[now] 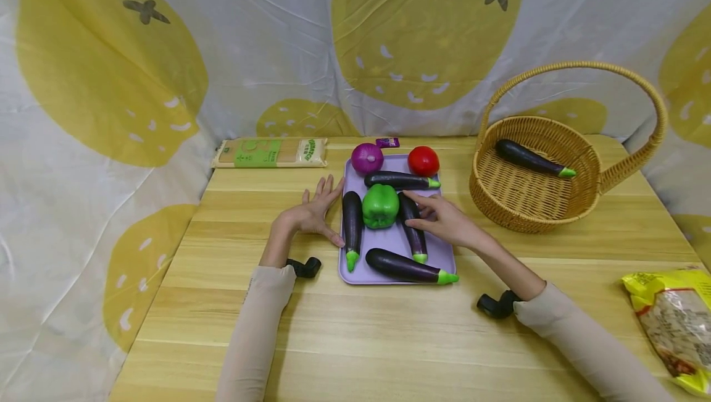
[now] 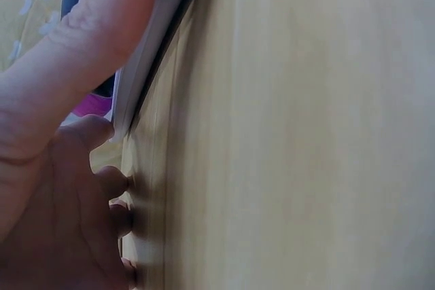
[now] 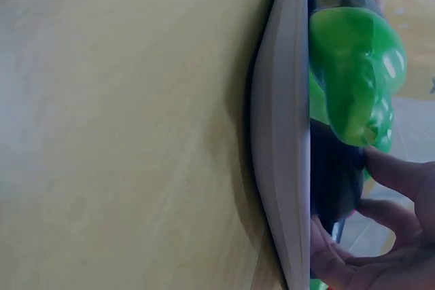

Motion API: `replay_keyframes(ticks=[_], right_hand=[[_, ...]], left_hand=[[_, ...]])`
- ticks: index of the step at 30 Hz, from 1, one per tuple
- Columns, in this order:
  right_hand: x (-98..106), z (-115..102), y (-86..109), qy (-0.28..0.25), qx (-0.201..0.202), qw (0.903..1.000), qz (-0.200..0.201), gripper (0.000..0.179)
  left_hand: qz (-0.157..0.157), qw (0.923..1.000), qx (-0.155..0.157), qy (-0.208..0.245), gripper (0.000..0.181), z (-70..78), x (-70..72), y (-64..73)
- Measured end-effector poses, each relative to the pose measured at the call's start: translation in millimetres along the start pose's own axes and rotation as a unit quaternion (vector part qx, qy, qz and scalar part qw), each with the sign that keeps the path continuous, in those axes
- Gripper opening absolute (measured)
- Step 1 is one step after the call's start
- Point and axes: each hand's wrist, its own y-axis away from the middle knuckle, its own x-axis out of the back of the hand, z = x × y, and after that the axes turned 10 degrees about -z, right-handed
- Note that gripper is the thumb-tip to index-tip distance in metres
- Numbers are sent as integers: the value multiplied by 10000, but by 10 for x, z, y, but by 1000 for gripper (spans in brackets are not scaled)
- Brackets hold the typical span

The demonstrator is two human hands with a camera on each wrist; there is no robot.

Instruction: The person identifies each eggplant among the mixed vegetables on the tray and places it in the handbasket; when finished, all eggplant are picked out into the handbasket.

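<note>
A lilac tray (image 1: 389, 238) carries several eggplants around a green bell pepper (image 1: 380, 206). My right hand (image 1: 444, 221) pinches the right-hand eggplant (image 1: 417, 242) near its dark end, thumb and fingertips set against it. At the tray's left side, my left hand (image 1: 313, 212) has its fingers spread, with index fingertip and thumb right at the rim. Close inside that rim lies the left eggplant (image 1: 352, 223). Another eggplant (image 1: 400, 266) lies along the near edge, and one more (image 1: 397, 180) toward the far end. A purple onion (image 1: 367, 159) and a tomato (image 1: 424, 161) occupy the far corners.
To the right stands a wicker basket (image 1: 522, 224) with a tall handle and one eggplant (image 1: 530, 158) inside. A noodle packet (image 1: 272, 152) lies back left, a small purple packet (image 1: 387, 142) behind the tray. A yellow bag (image 1: 674, 322) sits at the right edge.
</note>
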Motion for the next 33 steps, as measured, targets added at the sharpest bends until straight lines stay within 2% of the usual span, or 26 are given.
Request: replay_keyframes(ticks=[9,15,20,24,33], right_hand=[[11,-15,-39,-122,-193,9997,-54,69],[47,-34,-39,-813,-388,9959,-104,69],[170,-46,18,-1367,-458,9892,-257,70],[278,-56,82,-1582,-511,9856,-308,70],[558,-77,197,-1569,-381,9864,-317,67]], left_hand=[[12,10000,-9,-3,149,12,7,25],[2,10000,-3,9,148,8,2,18],[-28,10000,25,2,148,4,4,25],[-45,10000,41,7,148,13,9,36],[-30,10000,10,73,147,12,5,26]])
